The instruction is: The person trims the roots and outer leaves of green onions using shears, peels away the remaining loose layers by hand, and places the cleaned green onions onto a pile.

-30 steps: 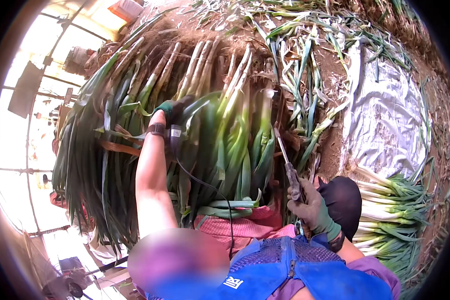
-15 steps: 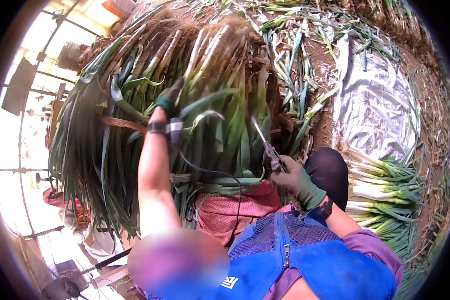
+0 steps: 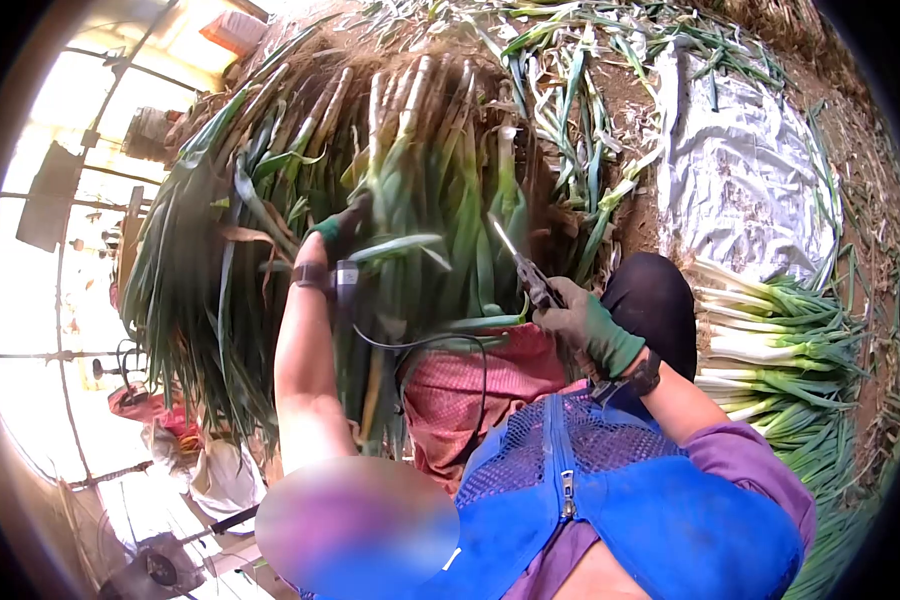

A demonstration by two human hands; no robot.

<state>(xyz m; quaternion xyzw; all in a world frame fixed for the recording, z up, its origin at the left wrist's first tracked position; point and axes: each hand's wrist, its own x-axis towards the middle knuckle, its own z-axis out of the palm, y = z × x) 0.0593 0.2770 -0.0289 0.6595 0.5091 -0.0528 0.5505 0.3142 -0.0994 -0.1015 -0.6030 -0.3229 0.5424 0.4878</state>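
My left hand (image 3: pixel 346 224), in a dark green glove, is closed around green onion leaves in the large heap (image 3: pixel 210 240); its fingertips are partly hidden and blurred. White root ends of the onions (image 3: pixel 410 100) point away from me, with long green leaves towards me. My right hand (image 3: pixel 588 328), gloved in grey and green, is wrapped round the handle of a gun-like tool (image 3: pixel 536 284). The tool's thin metal nozzle points up and left at the onions, apart from them.
Cleaned green onions (image 3: pixel 770 350) lie stacked at the right beside my dark-clad knee (image 3: pixel 652 300). Beyond them is a white sheet (image 3: pixel 750 180). Loose leaves (image 3: pixel 575 120) litter the soil. Pink cloth (image 3: pixel 480 385) covers my lap. A dark cable (image 3: pixel 430 342) runs from my left wrist.
My right hand and the tool have moved left and up, closer to the onions. My left hand stays at the heap, where the onions in front of it have shifted. The view has moved slightly.
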